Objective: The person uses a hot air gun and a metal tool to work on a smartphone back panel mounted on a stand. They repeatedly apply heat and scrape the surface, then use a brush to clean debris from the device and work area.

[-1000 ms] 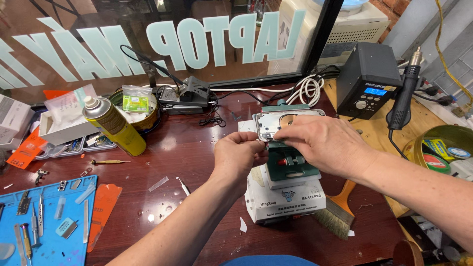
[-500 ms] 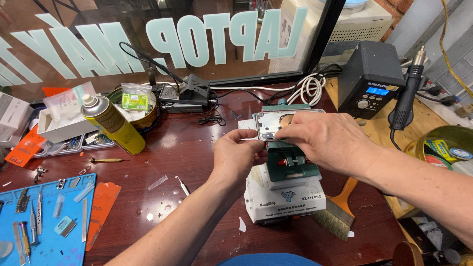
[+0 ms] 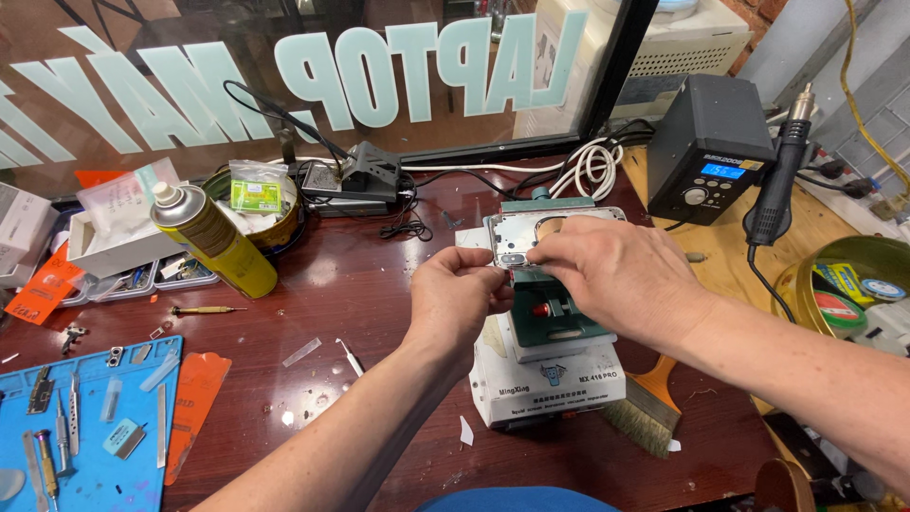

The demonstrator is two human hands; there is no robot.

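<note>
both the left hand [image 3: 460,294] and the right hand [image 3: 621,275] pinch the silver phone frame [image 3: 531,232] closed, steadying it flat over the green clamp [image 3: 555,313].

We have one view only, a head-worn camera, so nothing is shared with a second view. We look down and forward from above the person's chest, over both forearms, onto a dark red workbench [image 3: 360,284]. The left hand [image 3: 457,296] and right hand [image 3: 616,277] sit near frame centre, close to the lens, arms entering from the bottom edge and lower right. The view faces a glass window [image 3: 284,76] at the back of the bench, its lettering seen mirrored, so we look from inside. Wide angle, edges bent: the blue mat [image 3: 85,436] falls at lower left, the soldering station [image 3: 711,147] at upper right.
</note>
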